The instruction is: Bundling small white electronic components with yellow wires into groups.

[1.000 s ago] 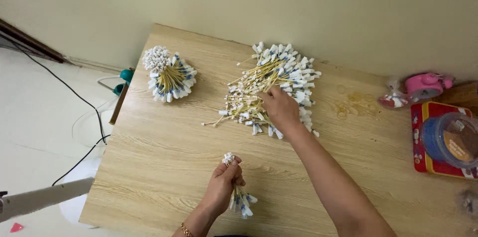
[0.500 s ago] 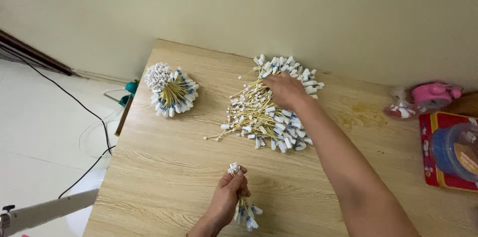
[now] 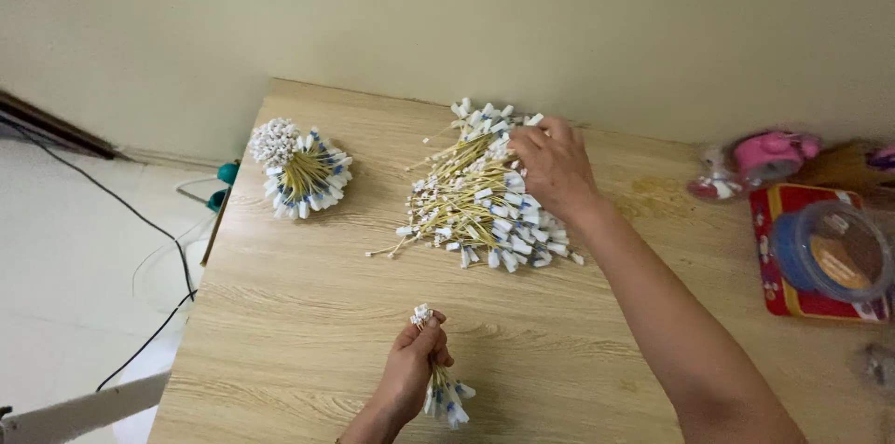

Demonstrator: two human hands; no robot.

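A small bundle of tagged yellow wires [image 3: 438,383] is held upright in the left hand [image 3: 410,379], its grip closed round the stems at the near desk [image 3: 280,341] edge. The right hand [image 3: 555,164] rests, fingers curled, on the loose pile [image 3: 480,197] farther off — whether anything is pinched cannot be told. The wires are judged light, thin and springy, best taken mid-stem; in the pile they run roughly far-right to near-left. A finished bundle [image 3: 300,169] lies far left.

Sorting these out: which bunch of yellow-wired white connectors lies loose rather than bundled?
The large middle pile of yellow-wired white connectors under the right hand; its wires are scattered, unbundled.
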